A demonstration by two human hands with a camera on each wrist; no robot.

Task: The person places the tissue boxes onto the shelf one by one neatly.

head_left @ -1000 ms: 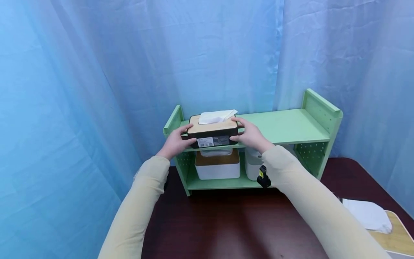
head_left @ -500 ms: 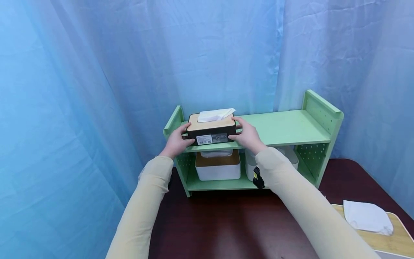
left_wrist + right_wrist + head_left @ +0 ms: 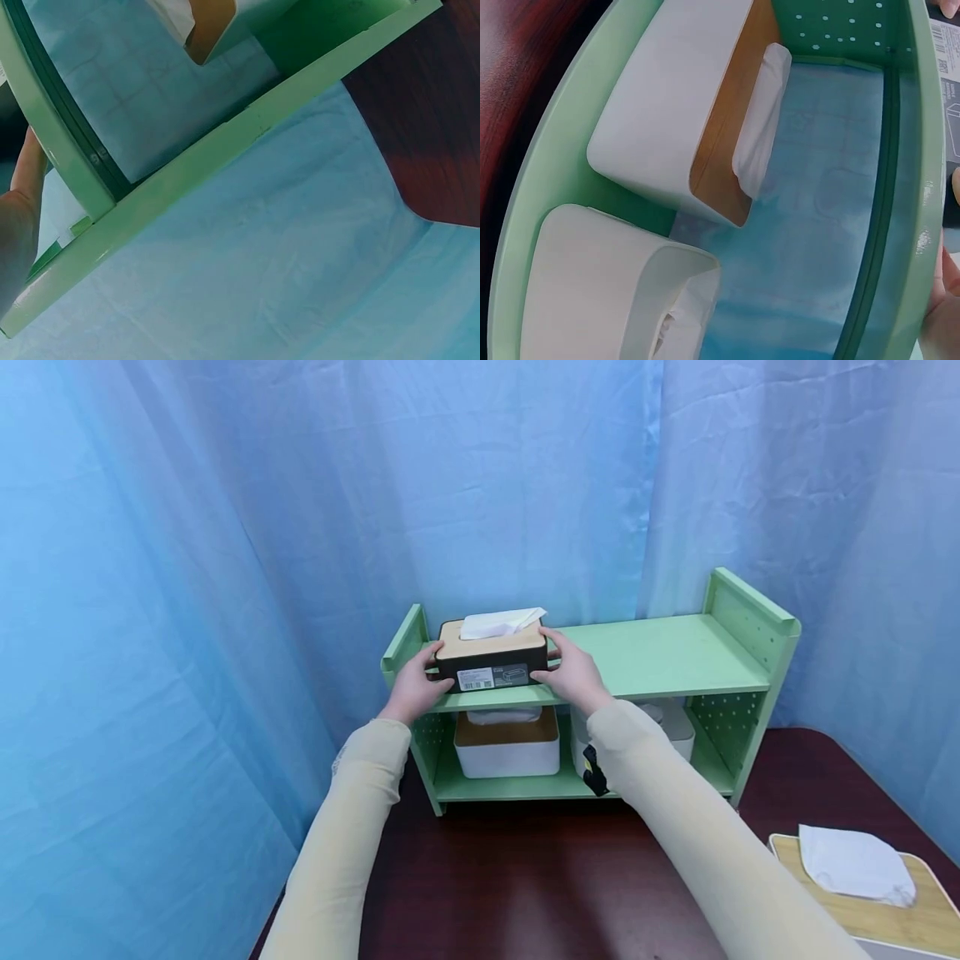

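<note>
In the head view a black tissue box (image 3: 487, 670) with a light wooden lid stands at the left end of the green shelf's top board (image 3: 637, 652). A white tissue (image 3: 498, 623) sticks out of its slot, and a printed label faces me. My left hand (image 3: 416, 683) grips the box's left end, thumb on the front. The right hand (image 3: 573, 672) holds the opposite end the same way, with its thumb beside the label. Only edges of the hands and the box show in the wrist views.
On the lower board stand a white tissue box with a brown lid (image 3: 506, 756) and a pale rounded tissue box (image 3: 607, 292). Another wood-topped tissue box (image 3: 900, 893) sits at the right of the dark table (image 3: 525, 877). Blue curtains (image 3: 487, 485) hang behind.
The black tissue box has shifted slightly back and up in the head view, farther onto the top board, with both hands still holding it. The right forearm has swung a little left.
</note>
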